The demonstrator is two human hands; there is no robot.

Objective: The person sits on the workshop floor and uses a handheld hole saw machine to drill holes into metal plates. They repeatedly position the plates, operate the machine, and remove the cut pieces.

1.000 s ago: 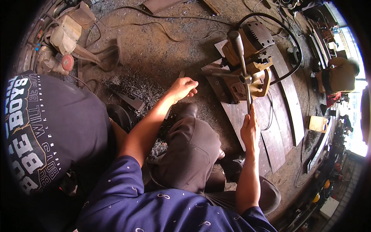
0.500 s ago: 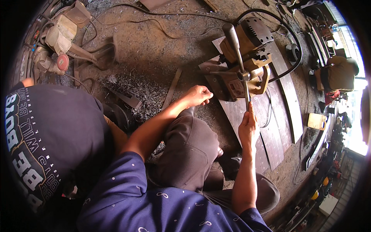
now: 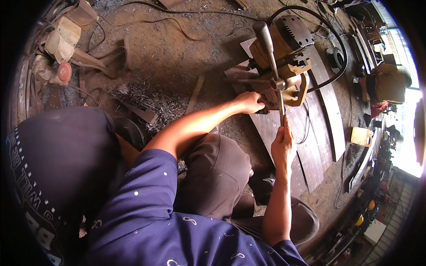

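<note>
A magnetic drill [image 3: 290, 37] with a ribbed dark motor housing and yellow-brown body stands on dark steel plates [image 3: 306, 146]. Its feed handle [image 3: 266, 42] crosses in front, one thick grip pointing up and away. My right hand [image 3: 283, 148] is closed round the handle's lower, near arm, index finger lying along it. At the drill's left side, my left hand [image 3: 249, 103] reaches the labelled front panel [image 3: 270, 98] with fingers curled together. Whatever those fingertips hold or press is hidden. The drill bit does not show.
A co-worker in a dark shirt [image 3: 62, 159] crouches close at my left. Metal shavings [image 3: 164, 104] and a flat bar [image 3: 194, 94] lie on the floor. A black hose [image 3: 344, 48] loops round the drill. Another person [image 3: 388, 84] and a yellowish jerrycan [image 3: 361, 136] are at the right.
My left hand has moved right and a little up, from above my knee to the drill's panel. My right hand stays on the feed handle. The co-worker at left has shifted lower.
</note>
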